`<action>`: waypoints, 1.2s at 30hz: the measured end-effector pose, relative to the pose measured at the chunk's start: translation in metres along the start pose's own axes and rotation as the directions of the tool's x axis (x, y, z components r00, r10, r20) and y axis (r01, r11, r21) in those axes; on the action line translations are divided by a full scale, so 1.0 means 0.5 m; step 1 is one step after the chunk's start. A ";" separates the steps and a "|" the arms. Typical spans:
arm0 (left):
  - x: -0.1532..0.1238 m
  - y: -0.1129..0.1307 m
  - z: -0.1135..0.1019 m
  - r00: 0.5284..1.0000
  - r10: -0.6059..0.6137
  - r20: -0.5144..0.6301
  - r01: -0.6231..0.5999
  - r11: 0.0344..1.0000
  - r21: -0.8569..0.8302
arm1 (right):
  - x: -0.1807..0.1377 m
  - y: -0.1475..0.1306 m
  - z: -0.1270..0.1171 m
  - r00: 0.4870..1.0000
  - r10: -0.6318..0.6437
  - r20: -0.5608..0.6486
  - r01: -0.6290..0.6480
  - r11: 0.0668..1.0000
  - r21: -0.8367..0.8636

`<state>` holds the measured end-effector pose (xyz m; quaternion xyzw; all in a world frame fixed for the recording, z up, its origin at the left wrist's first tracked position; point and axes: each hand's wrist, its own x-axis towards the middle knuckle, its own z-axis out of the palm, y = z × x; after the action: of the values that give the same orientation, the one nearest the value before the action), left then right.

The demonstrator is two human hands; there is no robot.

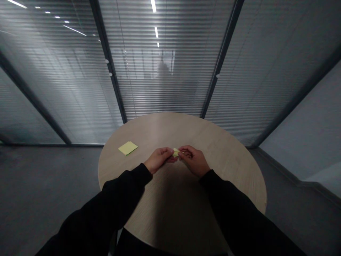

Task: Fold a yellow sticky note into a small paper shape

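Black sleeves [98,209] reach over a round wooden table [170,131], the left hand [158,160] and right hand [194,160] pinching a small folded yellow note [176,153] between them, a flat yellow note [128,148] lying apart to their left.

On the round wood-veneer table [183,135], the left hand [158,159] and right hand [194,160] meet just in front of its centre, with a small folded yellow paper [176,152] between them, blocking a straight pass across. Toward the table's left edge, a flat yellow sticky note [128,148] is the only low obstacle, and a hand could pass just above it. Bare wood gives room toward the far and right edges. Beyond the far edge stands a glass partition with blinds [160,89]. Black sleeves [119,199] cross the near edge on both sides.
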<state>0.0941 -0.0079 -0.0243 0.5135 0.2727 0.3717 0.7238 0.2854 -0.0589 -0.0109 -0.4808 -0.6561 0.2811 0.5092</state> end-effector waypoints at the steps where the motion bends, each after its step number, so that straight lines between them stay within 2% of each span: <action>1: 0.000 0.000 0.001 1.000 -0.006 -0.014 0.006 1.000 -0.011 | 0.000 -0.001 -0.001 1.000 -0.026 -0.017 0.026 0.999 -0.037; 3: 0.001 -0.001 0.002 0.999 -0.015 -0.047 0.014 1.000 -0.025 | 0.000 -0.003 -0.003 0.994 -0.104 -0.028 0.099 0.986 -0.134; 5: 0.002 -0.001 0.004 0.998 -0.019 -0.068 0.017 0.999 -0.032 | 0.001 -0.004 -0.006 0.982 -0.187 0.013 0.186 0.961 -0.206; 8: 0.003 0.000 0.005 0.998 -0.009 -0.060 0.007 0.999 -0.034 | 0.001 -0.003 -0.008 0.964 -0.255 0.072 0.265 0.937 -0.229; 15: -0.001 -0.002 0.003 1.000 -0.006 -0.027 0.005 0.999 -0.039 | 0.002 -0.010 -0.008 0.963 -0.262 0.058 0.267 0.915 -0.303; 23: 0.001 -0.007 0.002 0.999 0.045 0.009 -0.045 0.998 0.044 | 0.001 -0.007 -0.004 0.961 -0.274 0.029 0.266 0.893 -0.364; 31: -0.003 -0.002 0.002 1.000 0.017 0.021 -0.018 0.998 0.064 | 0.000 -0.002 -0.003 0.976 -0.219 0.007 0.207 0.912 -0.355; 36: -0.004 -0.001 0.001 0.999 -0.027 0.021 0.026 0.999 0.048 | 0.001 0.007 -0.002 0.987 -0.163 -0.010 0.153 0.945 -0.290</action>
<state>0.0934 -0.0098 -0.0247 0.5309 0.2802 0.3500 0.7191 0.2876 -0.0574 -0.0132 -0.5005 -0.7176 0.1326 0.4658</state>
